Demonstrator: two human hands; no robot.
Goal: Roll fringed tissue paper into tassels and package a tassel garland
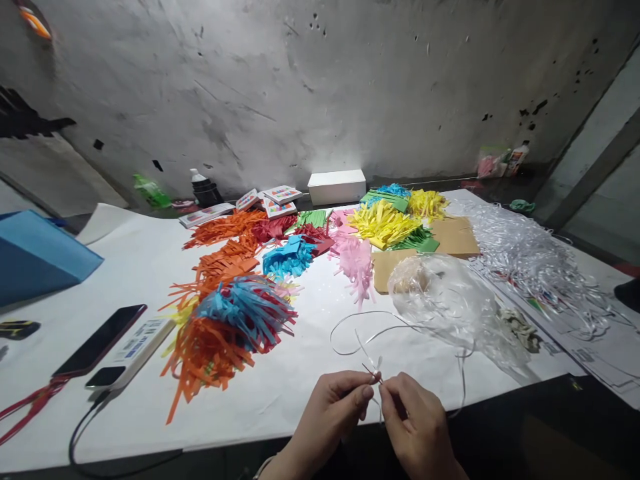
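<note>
At the table's front edge my left hand (pixel 336 407) and my right hand (pixel 416 417) meet, fingertips nearly touching. Each pinches part of a thin white string (pixel 350 318), which loops out over the table beyond them. A small thin stick-like piece shows between the fingertips; its exact form is too small to tell. Just behind my right hand lies a clear plastic bag (pixel 445 303). Bundles of fringed paper lie farther off: orange (pixel 210 353), blue (pixel 245 307), pink (pixel 355 263) and yellow (pixel 385 223).
A phone (pixel 100 340) and a white power bank (pixel 135 350) with a cable lie at the left, near a blue box (pixel 40 253). A white box (pixel 337 187) stands at the back. White strings (pixel 535 253) are heaped at the right beside brown cardboard (pixel 455 237).
</note>
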